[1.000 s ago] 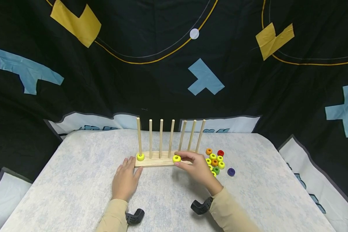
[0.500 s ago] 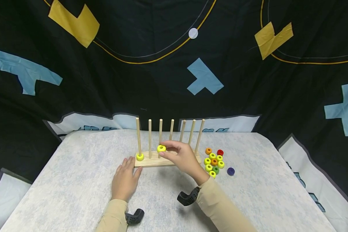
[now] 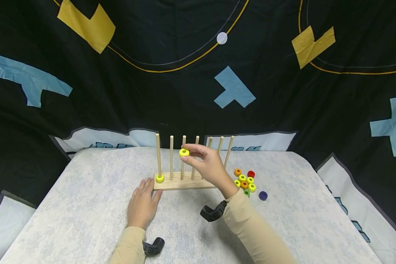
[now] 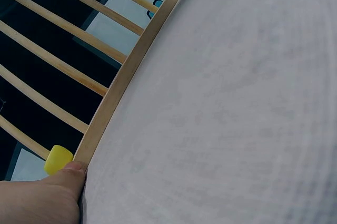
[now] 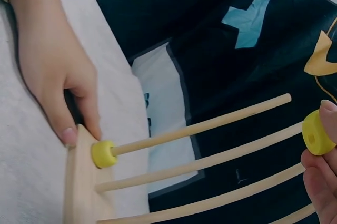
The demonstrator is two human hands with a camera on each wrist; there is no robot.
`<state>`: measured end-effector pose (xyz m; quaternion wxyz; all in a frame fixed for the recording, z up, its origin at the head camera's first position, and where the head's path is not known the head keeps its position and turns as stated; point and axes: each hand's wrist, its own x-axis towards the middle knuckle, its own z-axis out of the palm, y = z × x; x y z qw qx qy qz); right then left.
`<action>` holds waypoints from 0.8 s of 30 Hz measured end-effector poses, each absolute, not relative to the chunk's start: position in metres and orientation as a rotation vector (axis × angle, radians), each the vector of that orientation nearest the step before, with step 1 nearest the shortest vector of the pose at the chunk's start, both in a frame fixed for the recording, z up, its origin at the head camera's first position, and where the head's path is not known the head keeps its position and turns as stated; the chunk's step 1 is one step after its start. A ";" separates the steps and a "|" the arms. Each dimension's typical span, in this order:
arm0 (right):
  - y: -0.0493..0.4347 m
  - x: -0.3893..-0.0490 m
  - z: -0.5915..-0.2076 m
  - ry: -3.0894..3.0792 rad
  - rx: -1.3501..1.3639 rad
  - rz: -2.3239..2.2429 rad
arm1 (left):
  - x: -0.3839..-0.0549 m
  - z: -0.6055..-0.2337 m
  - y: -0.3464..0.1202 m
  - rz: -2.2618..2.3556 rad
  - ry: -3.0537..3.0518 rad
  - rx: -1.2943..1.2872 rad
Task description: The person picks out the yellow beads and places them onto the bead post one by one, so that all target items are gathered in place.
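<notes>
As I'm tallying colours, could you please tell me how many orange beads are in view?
2: one orange bead left of the red bead, the other orange bead among yellow beads. The right sleeve may hide more.

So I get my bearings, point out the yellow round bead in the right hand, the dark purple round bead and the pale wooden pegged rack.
Held yellow round bead (image 5: 316,128): right wrist view, its rounded side.
Dark purple round bead (image 3: 263,195): head view, its top.
Pale wooden pegged rack (image 3: 184,184): head view, its base board.
</notes>
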<state>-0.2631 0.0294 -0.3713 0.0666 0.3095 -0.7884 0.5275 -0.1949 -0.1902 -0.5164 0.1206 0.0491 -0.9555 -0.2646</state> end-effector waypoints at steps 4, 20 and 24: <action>0.030 -0.267 -0.361 -2.331 0.933 1.592 | -0.195 -0.516 -0.190 -0.765 -2.789 0.139; 0.023 -0.289 -0.332 -2.289 0.905 1.487 | -0.194 -0.516 -0.190 -0.774 -2.790 0.141; 0.020 -0.294 -0.328 -2.313 0.871 1.468 | -0.195 -0.517 -0.190 -0.784 -2.791 0.149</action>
